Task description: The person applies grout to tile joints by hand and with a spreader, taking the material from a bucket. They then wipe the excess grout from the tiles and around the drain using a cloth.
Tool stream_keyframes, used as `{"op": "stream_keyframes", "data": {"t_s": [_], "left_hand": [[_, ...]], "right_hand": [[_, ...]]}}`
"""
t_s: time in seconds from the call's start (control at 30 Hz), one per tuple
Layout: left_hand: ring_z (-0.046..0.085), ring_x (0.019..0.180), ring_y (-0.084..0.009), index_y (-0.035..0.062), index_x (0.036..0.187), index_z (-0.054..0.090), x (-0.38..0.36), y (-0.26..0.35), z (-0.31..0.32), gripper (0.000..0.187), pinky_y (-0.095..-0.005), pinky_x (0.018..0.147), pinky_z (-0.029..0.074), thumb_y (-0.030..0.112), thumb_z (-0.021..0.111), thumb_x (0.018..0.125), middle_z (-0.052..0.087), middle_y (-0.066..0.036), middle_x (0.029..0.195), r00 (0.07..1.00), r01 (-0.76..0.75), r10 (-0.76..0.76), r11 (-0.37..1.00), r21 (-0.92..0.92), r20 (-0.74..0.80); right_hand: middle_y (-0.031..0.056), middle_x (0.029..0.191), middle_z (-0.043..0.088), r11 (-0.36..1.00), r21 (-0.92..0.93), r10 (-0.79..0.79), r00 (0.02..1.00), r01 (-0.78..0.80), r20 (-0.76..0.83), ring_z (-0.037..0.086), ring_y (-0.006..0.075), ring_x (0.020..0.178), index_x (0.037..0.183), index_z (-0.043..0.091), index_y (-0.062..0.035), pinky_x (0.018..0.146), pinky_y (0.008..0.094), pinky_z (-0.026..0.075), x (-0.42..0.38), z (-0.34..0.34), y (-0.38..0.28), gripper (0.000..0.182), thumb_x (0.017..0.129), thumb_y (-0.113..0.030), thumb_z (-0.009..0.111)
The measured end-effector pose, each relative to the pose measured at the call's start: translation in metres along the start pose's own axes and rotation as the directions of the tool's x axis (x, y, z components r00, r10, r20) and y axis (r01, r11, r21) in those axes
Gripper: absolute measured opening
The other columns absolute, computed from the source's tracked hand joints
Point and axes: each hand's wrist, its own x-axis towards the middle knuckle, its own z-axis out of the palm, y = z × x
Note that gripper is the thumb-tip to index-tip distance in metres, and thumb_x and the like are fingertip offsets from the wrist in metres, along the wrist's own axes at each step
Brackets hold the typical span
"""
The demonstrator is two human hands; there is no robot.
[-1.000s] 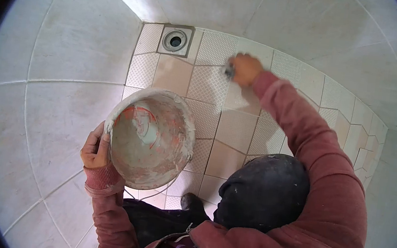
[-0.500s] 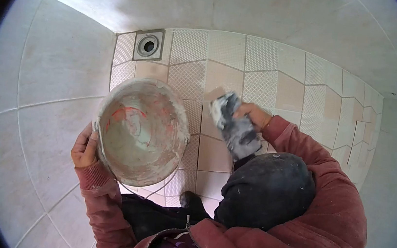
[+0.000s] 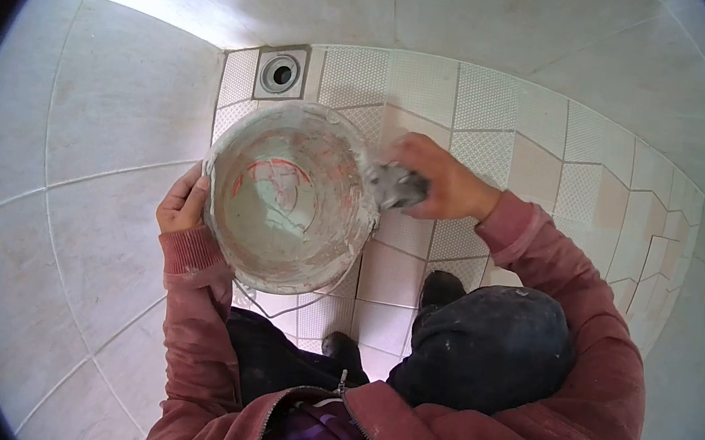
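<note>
We see that the right hand (image 3: 448, 179) has come left since half a second ago, and its tool (image 3: 399, 189), whose broad face was then over the floor (image 3: 398, 277), is now at the right rim of the bucket (image 3: 339, 227); the bucket itself has moved a little to the far side, nearer to the drain (image 3: 280, 74); for the work, we judge, this means that the tool is brought back to the bucket from the floor; whether it touches the rim we cannot tell, because it is blurred.

The left hand (image 3: 183, 201) pinches the left rim of the bucket between thumb and fingers; the right hand is closed around the tool, with grey smears on it; the bucket is left of the middle, tilted so that we look inside, where pale residue coats the wall.

We count two hands, one tool, one bucket with one wire handle (image 3: 272, 313), and one drain at the far left; two dark shoes (image 3: 443, 291) stand on the near side; the floor tiles are too many for us to count surely.
</note>
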Motion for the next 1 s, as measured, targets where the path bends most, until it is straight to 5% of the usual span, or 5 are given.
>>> {"op": "stream_keyframes", "data": {"t_s": [0.3, 0.63, 0.83, 0.93, 1.0], "left_hand": [[0.063, 0.09, -0.0205, -0.0055, 0.113, 0.058, 0.028, 0.004, 0.004, 0.032, -0.0313, 0.079, 0.051, 0.01, 0.059, 0.086, 0.064, -0.015, 0.104, 0.996, -0.08, 0.076, 0.993, 0.084, 0.054], [0.063, 0.087, -0.0181, -0.0061, 0.111, 0.059, 0.02, 0.025, 0.039, 0.03, -0.0288, 0.08, 0.05, 0.005, 0.058, 0.084, 0.065, -0.014, 0.1, 0.998, 0.004, -0.004, 1.0, -0.001, 0.056], [0.062, 0.082, -0.016, -0.0029, 0.108, 0.063, 0.021, 0.024, 0.057, 0.03, -0.0262, 0.075, 0.049, 0.008, 0.064, 0.08, 0.066, -0.013, 0.094, 0.994, -0.074, 0.064, 0.992, 0.107, 0.088], [0.062, 0.077, -0.0147, -0.0026, 0.106, 0.064, 0.022, 0.027, 0.054, 0.029, -0.0259, 0.07, 0.05, 0.009, 0.064, 0.08, 0.067, -0.013, 0.09, 0.999, -0.008, 0.006, 0.998, 0.067, 0.04], [0.062, 0.072, -0.0133, -0.002, 0.104, 0.065, 0.024, 0.022, 0.05, 0.028, -0.0257, 0.066, 0.05, 0.011, 0.066, 0.079, 0.067, -0.012, 0.086, 0.999, -0.039, 0.036, 0.996, 0.078, 0.039]], "right_hand": [[0.0116, 0.112, 0.051, 0.873, -0.456, 0.027, 0.916, 0.174, 0.4, 0.048, 0.0316, 0.105, 0.111, 0.061, -0.0147, 0.092, 0.041, 0.037, -0.026, -0.017, 0.03, 0.068, 0.045, -0.002, 0.073], [0.0129, 0.104, 0.05, 0.981, -0.06, 0.195, 0.962, -0.186, 0.194, 0.053, 0.0309, 0.092, 0.117, 0.055, -0.0106, 0.081, 0.0381, 0.045, 0.018, -0.03, 0.004, 0.061, 0.059, -0.019, 0.07], [0.0151, 0.093, 0.058, 0.836, -0.541, 0.398, 0.78, -0.092, 0.483, 0.058, 0.0281, 0.086, 0.11, 0.06, -0.007, 0.079, 0.0353, 0.045, 0.057, -0.009, -0.027, 0.051, 0.064, -0.026, 0.066], [0.0141, 0.094, 0.062, 0.862, -0.147, 0.449, 0.595, -0.486, 0.666, 0.06, 0.0233, 0.085, 0.112, 0.057, -0.0021, 0.079, 0.0318, 0.047, 0.049, -0.025, -0.023, 0.052, 0.065, -0.024, 0.064], [0.0114, 0.094, 0.064, 0.51, 0.264, 0.56, 0.549, -0.819, 0.621, 0.059, 0.0199, 0.077, 0.104, 0.063, -0.0011, 0.073, 0.0309, 0.047, 0.034, -0.038, -0.017, 0.046, 0.067, -0.027, 0.064]]}}
